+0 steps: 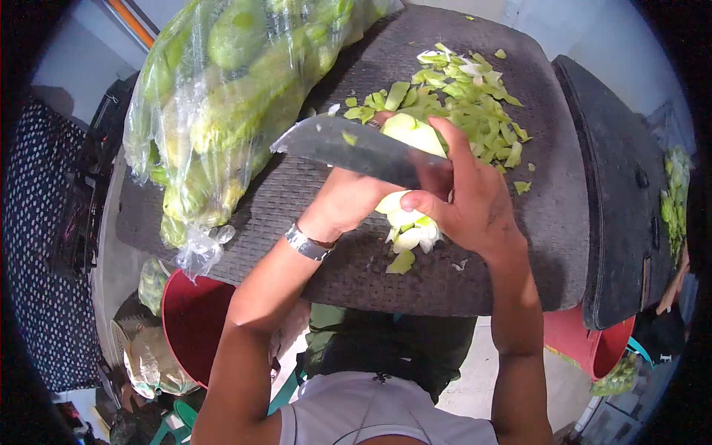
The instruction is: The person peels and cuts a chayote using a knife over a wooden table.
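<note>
Over the dark woven tabletop, my left hand (347,199), with a metal bracelet at the wrist, holds a pale green peeled vegetable (412,135) from below; the blade hides part of its fingers. My right hand (475,194) is closed around the handle end of a wide knife (348,152), its blade pointing left across the vegetable. The handle is hidden by the fingers. Light green and white pieces (415,234) lie just below the hands. Beyond them spreads a heap of green peelings (475,111).
A clear plastic bag (230,96) full of green vegetables covers the table's left side. Red containers (194,319) stand below the table at left and at right (593,345). A black panel (612,200) borders the right side, with another bag of greens (675,196) beyond.
</note>
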A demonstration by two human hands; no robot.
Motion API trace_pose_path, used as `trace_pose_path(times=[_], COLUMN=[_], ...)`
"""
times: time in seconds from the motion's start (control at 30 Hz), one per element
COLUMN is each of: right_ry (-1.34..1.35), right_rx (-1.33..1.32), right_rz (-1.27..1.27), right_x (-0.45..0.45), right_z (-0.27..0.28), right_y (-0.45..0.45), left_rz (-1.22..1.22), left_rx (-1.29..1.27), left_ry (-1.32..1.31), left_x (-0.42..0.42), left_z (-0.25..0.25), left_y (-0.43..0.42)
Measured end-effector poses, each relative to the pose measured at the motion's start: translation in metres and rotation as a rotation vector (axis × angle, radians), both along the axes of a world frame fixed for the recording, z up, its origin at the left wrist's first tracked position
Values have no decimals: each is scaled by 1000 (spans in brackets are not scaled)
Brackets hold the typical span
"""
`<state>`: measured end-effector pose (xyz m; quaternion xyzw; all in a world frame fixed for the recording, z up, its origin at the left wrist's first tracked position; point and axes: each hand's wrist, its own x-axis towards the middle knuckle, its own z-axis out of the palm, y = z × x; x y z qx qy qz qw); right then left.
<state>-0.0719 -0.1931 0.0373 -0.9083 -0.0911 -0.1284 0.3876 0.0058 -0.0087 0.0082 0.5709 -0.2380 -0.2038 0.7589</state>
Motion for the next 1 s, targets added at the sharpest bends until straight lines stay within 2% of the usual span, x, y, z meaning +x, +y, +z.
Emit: trace_pose_path(times=[0.2, 0.37, 0.53, 0.7, 0.77, 0.83, 0.9, 0.93, 1.0], right_ry=[-73, -44, -84, -121, -95, -102, -141, -81, 44], right_rx=[-23, 7, -27, -20, 10, 39, 66, 141, 284], right_rz=[50, 68, 82, 97, 102, 84, 33, 12, -27], right_x=[5, 4, 5, 7, 8, 11, 17, 17, 16], right_z=[-8, -6, -12, -11, -11, -13, -20, -19, -13], right_y=[-6, -10, -17, -19, -19, -20, -21, -24, -30], left_rz=[48, -11, -96, -54, -67, -67, -59, -83, -127], left_rx=[29, 165, 150, 106, 162, 274, 438, 366, 382], left_ry=[-100, -203, -74, -98, -14, -144, -491, -452, -445], left_x=[1, 1, -5, -8, -11, -14, -21, -29, -25], left_z=[-20, -20, -7, -13, -2, 3, 2, 1, 8], left_y=[-1, 3, 3, -2, -1, -1, -6, -14, -14])
